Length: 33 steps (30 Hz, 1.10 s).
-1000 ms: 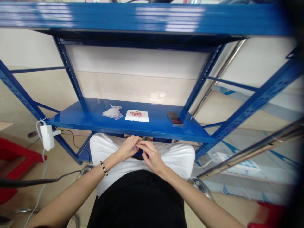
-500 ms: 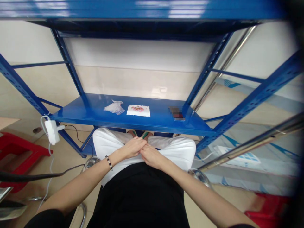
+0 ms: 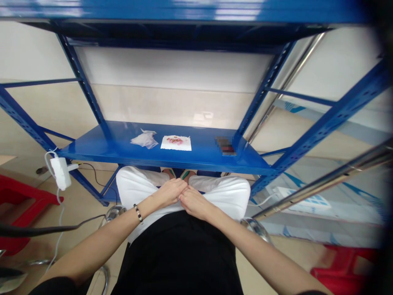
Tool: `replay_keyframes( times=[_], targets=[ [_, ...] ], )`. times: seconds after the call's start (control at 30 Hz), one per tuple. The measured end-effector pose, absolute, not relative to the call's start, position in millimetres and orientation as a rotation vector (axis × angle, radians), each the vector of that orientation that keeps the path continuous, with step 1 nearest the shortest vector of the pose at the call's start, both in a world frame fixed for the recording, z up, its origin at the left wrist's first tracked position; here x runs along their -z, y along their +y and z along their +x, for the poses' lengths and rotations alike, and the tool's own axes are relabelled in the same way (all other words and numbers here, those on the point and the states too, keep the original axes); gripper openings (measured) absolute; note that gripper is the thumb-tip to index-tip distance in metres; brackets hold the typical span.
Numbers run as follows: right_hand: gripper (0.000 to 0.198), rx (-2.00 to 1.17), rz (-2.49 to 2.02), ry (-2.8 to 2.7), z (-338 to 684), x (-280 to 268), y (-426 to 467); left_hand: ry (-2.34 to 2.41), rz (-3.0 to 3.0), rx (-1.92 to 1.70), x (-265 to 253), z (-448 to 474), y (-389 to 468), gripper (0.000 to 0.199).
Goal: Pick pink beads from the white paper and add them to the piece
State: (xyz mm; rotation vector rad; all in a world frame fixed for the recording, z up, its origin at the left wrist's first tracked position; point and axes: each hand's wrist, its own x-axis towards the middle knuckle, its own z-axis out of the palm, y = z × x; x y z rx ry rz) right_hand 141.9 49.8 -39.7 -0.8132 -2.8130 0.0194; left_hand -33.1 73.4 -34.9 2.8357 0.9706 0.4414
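My left hand and my right hand meet over my lap, with their curled fingers pressed against each other. Both are closed, and whatever lies between the fingers, if anything, is hidden. A beaded bracelet circles my left wrist. Ahead of the hands, apart from them, a white sheet with a small pink and green pile on it lies on the blue shelf. Left of the sheet is a crumpled, whitish thin bag. A blurred-out dark rectangular thing rests at the shelf's right.
An upper blue shelf spans the top of the view. At the left upright hangs a white power strip with a cord. Red stools stand low at both sides. A metal rail runs along the right.
The whole view has shifted slightly to the left. My hands stay together in the same pose, and the things on the shelf keep their places.
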Motion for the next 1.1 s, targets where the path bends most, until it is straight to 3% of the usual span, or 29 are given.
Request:
replay_keyframes(
  times=[0.57, 0.8, 0.93, 1.03, 1.1],
  targets=[
    [0.027, -0.087, -0.802, -2.813, 140, 34, 40, 1.05, 2.859, -0.396, 38, -22, 59, 0.016],
    [0.033, -0.175, -0.852, -2.72, 138, 35, 45, 1.054, 2.937, -0.415, 33, -23, 68, 0.007],
    [0.05, -0.069, -0.646, -2.562, 142, 25, 46, 1.083, 2.795, -0.713, 16, -42, 82, 0.005],
    [0.061, 0.095, -0.593, -2.298, 148, 18, 67, 1.179, 2.241, -1.146, 6, -57, 98, 0.018],
    [0.054, 0.146, -0.692, -2.13, 150, 10, 98, 1.119, 1.733, -1.306, 4, -61, 105, 0.027]
  ],
)
